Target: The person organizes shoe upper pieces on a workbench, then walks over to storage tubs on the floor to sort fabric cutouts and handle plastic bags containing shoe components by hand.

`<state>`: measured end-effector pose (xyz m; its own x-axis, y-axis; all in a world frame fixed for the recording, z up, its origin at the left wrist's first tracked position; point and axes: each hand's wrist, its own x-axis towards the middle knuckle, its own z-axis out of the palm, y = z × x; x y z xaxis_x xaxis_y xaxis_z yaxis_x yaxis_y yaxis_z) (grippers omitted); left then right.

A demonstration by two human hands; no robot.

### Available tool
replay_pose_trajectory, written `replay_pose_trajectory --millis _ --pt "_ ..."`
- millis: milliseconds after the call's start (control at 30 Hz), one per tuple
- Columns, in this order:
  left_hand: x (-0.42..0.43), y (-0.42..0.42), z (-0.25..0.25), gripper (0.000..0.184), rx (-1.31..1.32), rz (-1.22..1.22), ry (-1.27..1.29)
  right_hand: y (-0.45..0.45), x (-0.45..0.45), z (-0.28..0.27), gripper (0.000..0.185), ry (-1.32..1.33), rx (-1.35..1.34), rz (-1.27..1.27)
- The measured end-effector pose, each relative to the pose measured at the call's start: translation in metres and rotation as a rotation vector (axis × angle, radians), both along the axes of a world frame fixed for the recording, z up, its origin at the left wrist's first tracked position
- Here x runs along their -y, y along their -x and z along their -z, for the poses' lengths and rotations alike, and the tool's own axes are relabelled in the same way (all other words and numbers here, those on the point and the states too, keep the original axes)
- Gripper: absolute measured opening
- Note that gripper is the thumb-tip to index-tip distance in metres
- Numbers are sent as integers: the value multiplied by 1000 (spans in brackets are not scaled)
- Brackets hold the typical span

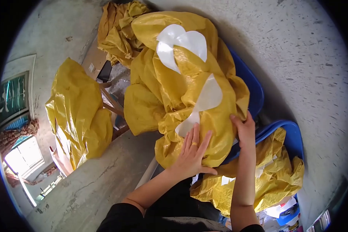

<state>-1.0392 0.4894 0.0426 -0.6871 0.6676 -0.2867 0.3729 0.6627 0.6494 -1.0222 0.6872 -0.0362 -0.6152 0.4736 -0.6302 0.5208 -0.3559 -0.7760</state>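
A large yellow woven plastic sack [216,131] lies bunched up in front of me. My left hand [189,150] rests on it with fingers spread, a ring on one finger. At the sack's right edge, my right hand [244,129] pinches the yellow material between thumb and fingers. Several smooth white curved pieces lie on the yellow surface. One rounded white piece [209,94] is just beyond my left hand, and a white piece [186,125] is partly behind its fingertips. Farther up sits an overlapping cluster of white pieces [170,46].
Blue bins [249,83] stand along the speckled wall [297,50]. Another yellow sack [278,174] fills the blue bin [294,135] at lower right. A yellow sack [79,120] stands at left beside wooden bars [112,102]. A crumpled brownish-yellow sack [118,33] is at the back.
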Motion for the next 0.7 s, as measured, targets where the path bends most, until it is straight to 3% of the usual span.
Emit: replay_pose_trajectory --millis 67,167,233,333,400,467,500,567,600,667,700 --pt "7 -8 -4 78 33 -19 -84 0 -14 4 45 -227 167 -42" --pt "24 -12 -9 80 113 -33 -352 -10 -36 16 48 -408 152 -94" --pt "35 4 2 65 -68 -98 -306 -6 -38 12 49 -536 220 -150" --pt "41 66 29 56 33 -418 -129 -1 -42 2 52 -924 440 -270" --pt "31 117 65 60 81 -604 -207 0 -43 7 53 -1256 219 -177" --pt "17 171 120 64 79 -774 -299 33 -35 -23 53 -1219 54 -283" --pt "6 194 129 69 147 -915 -310 51 -26 -36 52 -1162 -93 -388" --pt "-3 220 136 63 289 -940 -430 83 -13 -38 50 -1064 -164 -489" --pt "-4 223 129 63 297 -940 -430 99 -8 -39 50 -1065 -158 -493" --pt "-2 225 113 55 291 -894 -257 116 1 -40 44 -856 179 -724" --pt "6 221 114 50 341 -863 -332 113 6 -40 44 -855 194 -729"
